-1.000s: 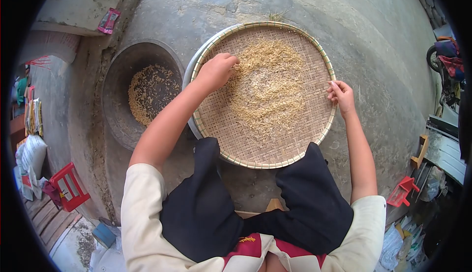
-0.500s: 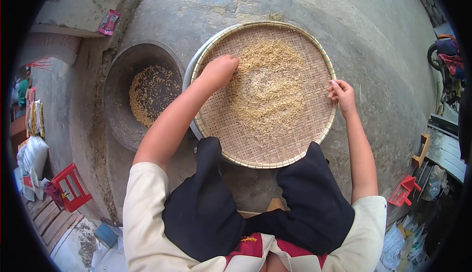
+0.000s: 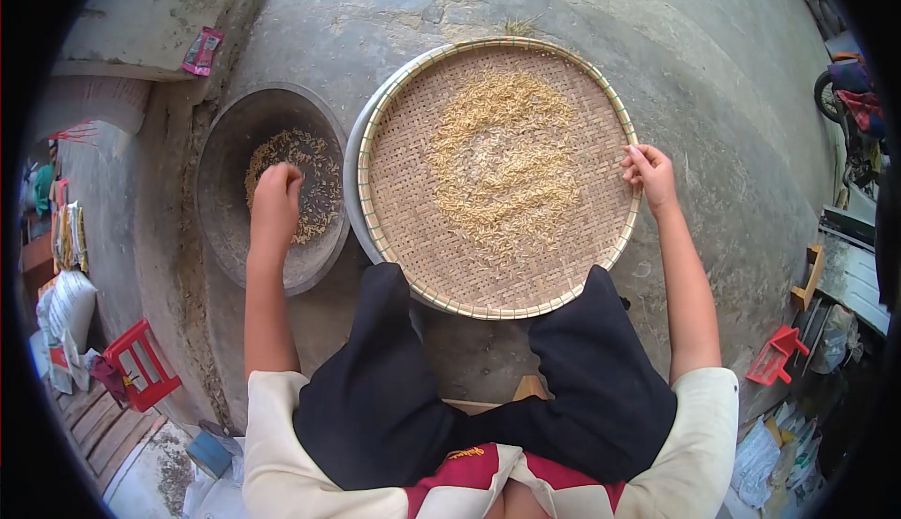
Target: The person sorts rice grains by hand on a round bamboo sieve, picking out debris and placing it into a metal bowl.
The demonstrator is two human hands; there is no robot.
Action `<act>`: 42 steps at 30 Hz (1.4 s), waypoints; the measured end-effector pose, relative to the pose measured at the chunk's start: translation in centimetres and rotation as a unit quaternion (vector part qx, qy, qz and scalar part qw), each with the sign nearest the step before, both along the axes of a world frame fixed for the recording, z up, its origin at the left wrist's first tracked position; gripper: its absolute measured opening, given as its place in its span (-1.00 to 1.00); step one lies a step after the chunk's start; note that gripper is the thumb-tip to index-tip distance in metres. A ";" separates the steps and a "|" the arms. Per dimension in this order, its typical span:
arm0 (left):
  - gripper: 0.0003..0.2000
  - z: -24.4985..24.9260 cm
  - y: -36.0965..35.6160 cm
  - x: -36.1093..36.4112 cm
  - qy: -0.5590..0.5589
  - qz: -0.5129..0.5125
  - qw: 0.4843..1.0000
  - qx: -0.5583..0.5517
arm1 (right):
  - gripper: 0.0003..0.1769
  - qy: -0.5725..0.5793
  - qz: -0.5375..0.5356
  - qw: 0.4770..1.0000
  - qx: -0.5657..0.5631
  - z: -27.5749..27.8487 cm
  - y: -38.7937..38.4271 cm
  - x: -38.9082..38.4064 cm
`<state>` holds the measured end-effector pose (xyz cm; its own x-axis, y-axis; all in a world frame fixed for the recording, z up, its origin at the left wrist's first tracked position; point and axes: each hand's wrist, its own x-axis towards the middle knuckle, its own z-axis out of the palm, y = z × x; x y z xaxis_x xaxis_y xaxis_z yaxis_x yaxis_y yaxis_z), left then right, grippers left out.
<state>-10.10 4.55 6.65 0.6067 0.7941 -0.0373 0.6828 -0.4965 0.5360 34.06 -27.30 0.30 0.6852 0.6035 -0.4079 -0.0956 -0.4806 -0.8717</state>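
A round woven bamboo winnowing tray rests above a pale basin, its edge showing at the left. Unhusked rice grains lie spread over the tray's middle, with a paler patch among them. My right hand has its thumb and curled fingers at the tray's right rim. To the left stands a dark round tub with more grains scattered on its bottom. Over this tub hangs my left hand, fingers closed together; what they hold, if anything, is hidden.
My knees are beneath the tray's near edge. A pink packet lies on a ledge at upper left. Red plastic stools stand at lower left and lower right. Bags and a motorbike wheel line the sides.
My left hand has moved left, from the grains on the tray to above the dark tub. My right hand stays at the tray's rim.
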 end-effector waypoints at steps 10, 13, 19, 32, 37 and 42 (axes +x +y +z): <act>-0.86 -0.6 -1.8 8.1 -0.080 -0.124 0.985 0.086 | -0.75 -0.004 0.008 1.000 -0.012 0.2 0.2 -0.1; -0.81 -3.2 -2.1 11.7 -0.053 -0.160 0.986 -0.010 | -0.74 -0.001 0.003 1.000 -0.015 0.1 0.2 -0.2; -0.86 -6.9 -3.1 15.4 0.116 -0.269 0.956 0.033 | -0.73 -0.002 0.009 1.000 -0.016 -0.2 0.1 0.1; -0.86 -7.3 -3.4 16.1 0.135 -0.330 0.923 0.144 | -0.74 -0.001 0.017 1.000 -0.014 0.2 0.2 0.0; -0.87 -7.1 -3.4 15.3 0.099 -0.304 0.935 0.155 | -0.73 -0.007 0.014 1.000 -0.024 0.4 0.4 -0.3; -0.93 -2.6 -2.8 12.9 -0.081 -0.124 0.989 -0.001 | -0.73 -0.007 0.010 1.000 -0.019 0.2 0.3 -0.2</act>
